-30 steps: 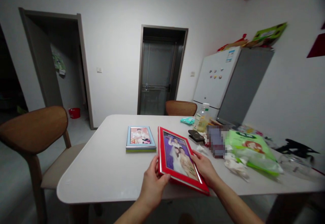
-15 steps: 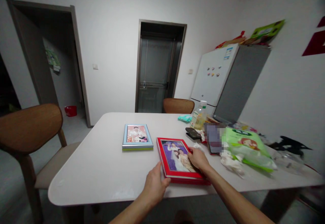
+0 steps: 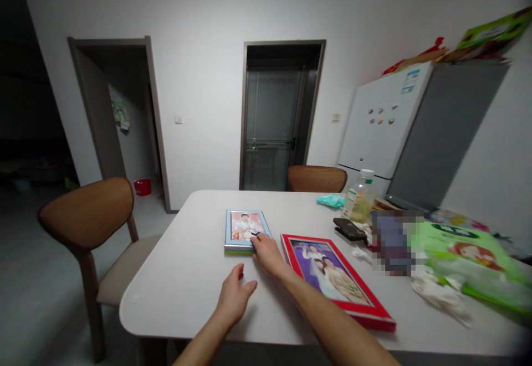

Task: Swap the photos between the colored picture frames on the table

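Observation:
On the white table (image 3: pixel 178 294) lies a light-blue framed photo (image 3: pixel 248 225), on top of something with a green edge. My right hand (image 3: pixel 268 253) is at its lower right corner, with the fingers over the frame's edge. My left hand (image 3: pixel 235 294) is just in front of it, above the table, thumb and fingers apart and holding nothing. A larger red framed photo (image 3: pixel 332 277) lies stacked on another red item to the right, partly beneath my right forearm.
To the right are a bottle (image 3: pixel 358 197), a black object (image 3: pixel 349 230), a teal packet (image 3: pixel 331 201), crumpled tissues (image 3: pixel 440 294) and a green package (image 3: pixel 469 255). Wooden chairs stand at the left (image 3: pixel 93 216) and behind the table (image 3: pixel 317 179).
Both hands have left the red framed photo. My right hand has moved left onto the blue frame, and my left hand has come away with fingers apart. The view has turned left.

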A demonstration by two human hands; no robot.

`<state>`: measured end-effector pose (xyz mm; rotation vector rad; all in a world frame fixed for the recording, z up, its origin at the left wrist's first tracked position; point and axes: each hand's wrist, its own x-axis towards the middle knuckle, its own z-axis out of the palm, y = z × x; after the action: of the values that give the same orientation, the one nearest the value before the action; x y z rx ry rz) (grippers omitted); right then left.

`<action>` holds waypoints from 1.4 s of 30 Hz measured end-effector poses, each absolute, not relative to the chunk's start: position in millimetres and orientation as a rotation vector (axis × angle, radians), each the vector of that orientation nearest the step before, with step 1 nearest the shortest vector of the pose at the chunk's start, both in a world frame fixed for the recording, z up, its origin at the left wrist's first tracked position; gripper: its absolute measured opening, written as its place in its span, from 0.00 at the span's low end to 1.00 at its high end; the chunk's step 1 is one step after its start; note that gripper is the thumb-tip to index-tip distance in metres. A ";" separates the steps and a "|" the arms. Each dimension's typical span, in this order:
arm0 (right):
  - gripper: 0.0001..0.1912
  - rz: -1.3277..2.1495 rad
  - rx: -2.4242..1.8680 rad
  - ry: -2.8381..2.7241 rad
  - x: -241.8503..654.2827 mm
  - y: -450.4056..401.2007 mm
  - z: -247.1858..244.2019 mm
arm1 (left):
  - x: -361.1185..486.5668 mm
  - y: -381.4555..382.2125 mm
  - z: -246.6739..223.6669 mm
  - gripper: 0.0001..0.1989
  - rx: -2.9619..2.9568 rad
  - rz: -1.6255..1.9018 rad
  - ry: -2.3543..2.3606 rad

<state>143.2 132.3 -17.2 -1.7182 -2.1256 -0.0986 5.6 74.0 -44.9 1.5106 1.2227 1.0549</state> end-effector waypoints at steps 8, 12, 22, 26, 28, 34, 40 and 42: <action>0.14 -0.066 -1.531 -2.127 130.5 86.1 -7.5 | 2.0 74.5 -42.4 0.26 1.070 1.172 1.030; 0.14 0.141 -1.386 -2.031 121.4 47.4 0.5 | 6.4 60.0 -28.4 0.23 0.994 1.363 0.826; 0.29 1.230 -0.964 -0.980 123.7 20.2 37.9 | -20.7 7.7 -9.3 0.19 2.000 1.468 1.038; 0.26 1.359 -0.842 -0.908 126.3 4.9 43.9 | -30.8 -8.0 -11.2 0.22 2.691 1.415 0.916; 0.24 1.422 -0.899 -0.900 128.7 -1.9 38.2 | -32.5 -13.6 -12.6 0.20 2.886 1.353 0.903; 0.23 1.347 -1.171 -1.141 142.1 -1.5 5.0 | -30.5 -23.1 -30.0 0.13 3.074 1.228 0.952; 0.20 0.717 -1.671 -1.674 157.2 9.6 -21.9 | -24.2 -22.8 -56.4 0.14 3.084 1.220 0.993; 0.20 0.569 -1.760 -1.796 159.3 10.0 -25.3 | -22.6 -21.7 -63.2 0.15 3.039 1.283 1.007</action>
<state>159.3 10.0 -25.3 -1.7599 -1.7962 0.5687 -22.6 -21.7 -63.2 3.0385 1.0070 1.2827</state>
